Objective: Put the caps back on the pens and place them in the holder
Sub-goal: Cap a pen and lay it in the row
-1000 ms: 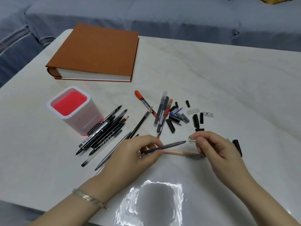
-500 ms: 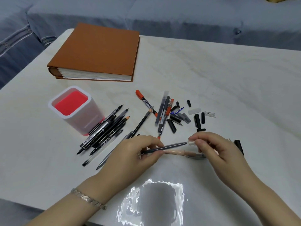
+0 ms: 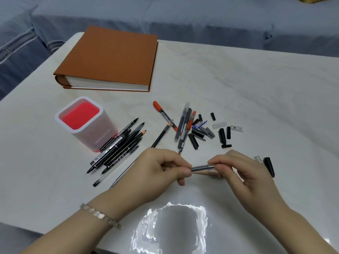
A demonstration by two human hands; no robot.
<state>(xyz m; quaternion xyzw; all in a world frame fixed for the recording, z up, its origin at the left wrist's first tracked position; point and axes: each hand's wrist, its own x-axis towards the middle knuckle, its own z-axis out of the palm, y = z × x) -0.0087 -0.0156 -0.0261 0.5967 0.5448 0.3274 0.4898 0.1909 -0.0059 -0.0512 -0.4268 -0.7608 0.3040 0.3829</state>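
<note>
Both hands pinch one grey pen (image 3: 201, 168) above the tabletop (image 3: 256, 85): left hand (image 3: 159, 173) gripping the barrel, right hand (image 3: 238, 171) closed on its capped end.

Even, soft, cool-toned indoor light. Strong overhead glare patch on glossy white table (image 3: 256, 85) near front edge, ragged bright rim around dark reflected shape. Faint shadows under left hand (image 3: 161, 173) and right hand (image 3: 244, 173). Slight softness overall; fingers and held pen (image 3: 201, 167) mildly blurred. Wide-angle bending at frame edges; sofa (image 3: 201, 19) behind soft, low in detail.
</note>
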